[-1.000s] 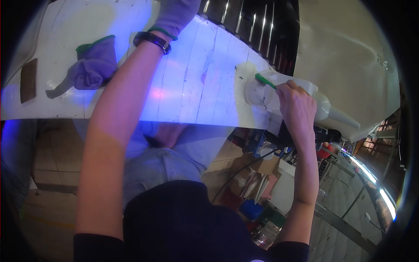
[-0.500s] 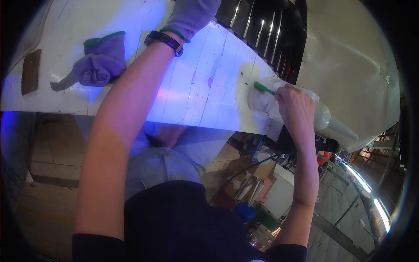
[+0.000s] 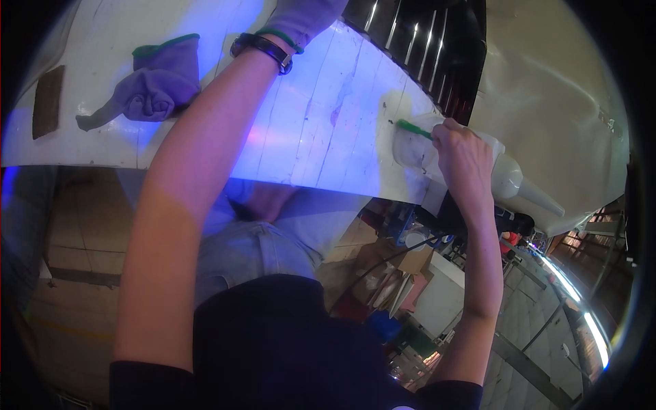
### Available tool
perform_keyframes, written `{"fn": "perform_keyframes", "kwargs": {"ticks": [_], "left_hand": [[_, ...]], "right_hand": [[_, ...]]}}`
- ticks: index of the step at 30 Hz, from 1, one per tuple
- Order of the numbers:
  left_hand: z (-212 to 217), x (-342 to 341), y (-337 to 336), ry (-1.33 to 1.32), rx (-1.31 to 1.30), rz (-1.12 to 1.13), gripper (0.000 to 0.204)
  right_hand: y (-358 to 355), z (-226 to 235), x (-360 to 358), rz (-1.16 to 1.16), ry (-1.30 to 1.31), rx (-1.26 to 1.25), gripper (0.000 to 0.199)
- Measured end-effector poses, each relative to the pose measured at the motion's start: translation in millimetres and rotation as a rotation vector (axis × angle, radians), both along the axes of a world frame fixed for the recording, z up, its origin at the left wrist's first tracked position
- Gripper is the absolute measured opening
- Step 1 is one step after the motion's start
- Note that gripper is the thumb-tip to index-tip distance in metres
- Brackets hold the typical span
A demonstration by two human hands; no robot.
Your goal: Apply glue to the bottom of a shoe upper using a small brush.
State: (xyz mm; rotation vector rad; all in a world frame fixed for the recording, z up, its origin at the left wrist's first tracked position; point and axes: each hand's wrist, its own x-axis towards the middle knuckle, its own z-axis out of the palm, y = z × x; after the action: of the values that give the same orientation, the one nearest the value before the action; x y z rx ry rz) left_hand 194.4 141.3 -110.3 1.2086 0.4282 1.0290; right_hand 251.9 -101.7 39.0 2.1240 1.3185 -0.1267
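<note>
Overhead, a broad white panel [image 3: 205, 89] spans the view. Beside its right edge lies a white squeeze bottle [image 3: 509, 179] with a tapered nozzle. A crumpled purple glove [image 3: 158, 87] rests on the panel. The gloved left hand [image 3: 307, 17] presses against it, grip unclear. The right hand [image 3: 466, 160] is closed around a green-handled tool [image 3: 413, 128], its tip touching the panel.

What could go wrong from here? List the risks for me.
1. The right hand works a green-handled tool at the very edge of the white panel; a slip could likely scratch the surface or send the tool off the edge.
2. The loose purple glove lies near the left arm and might get swept off the panel.
</note>
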Motion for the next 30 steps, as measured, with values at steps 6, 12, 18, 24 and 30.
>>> {"fn": "perform_keyframes", "kwargs": {"ticks": [6, 12, 18, 24, 30], "left_hand": [[-2, 0, 0, 0.000, -0.027, -0.016, 0.048], [2, -2, -1, 0.017, -0.046, -0.022, 0.051], [-4, 5, -3, -0.003, -0.064, -0.029, 0.050], [-9, 3, 1, -0.014, -0.051, -0.030, 0.049], [-7, 5, -2, 0.029, -0.008, -0.046, 0.050]], "right_hand": [[-25, 7, -29, 0.146, -0.036, -0.061, 0.013], [-54, 10, -41, 0.208, -0.059, 0.000, 0.023], [-81, 16, -41, 0.145, -0.073, 0.122, 0.021], [-104, 14, -44, -0.146, -0.098, 0.578, 0.011], [-124, -17, -40, -0.378, -0.011, 0.786, 0.011]]}}
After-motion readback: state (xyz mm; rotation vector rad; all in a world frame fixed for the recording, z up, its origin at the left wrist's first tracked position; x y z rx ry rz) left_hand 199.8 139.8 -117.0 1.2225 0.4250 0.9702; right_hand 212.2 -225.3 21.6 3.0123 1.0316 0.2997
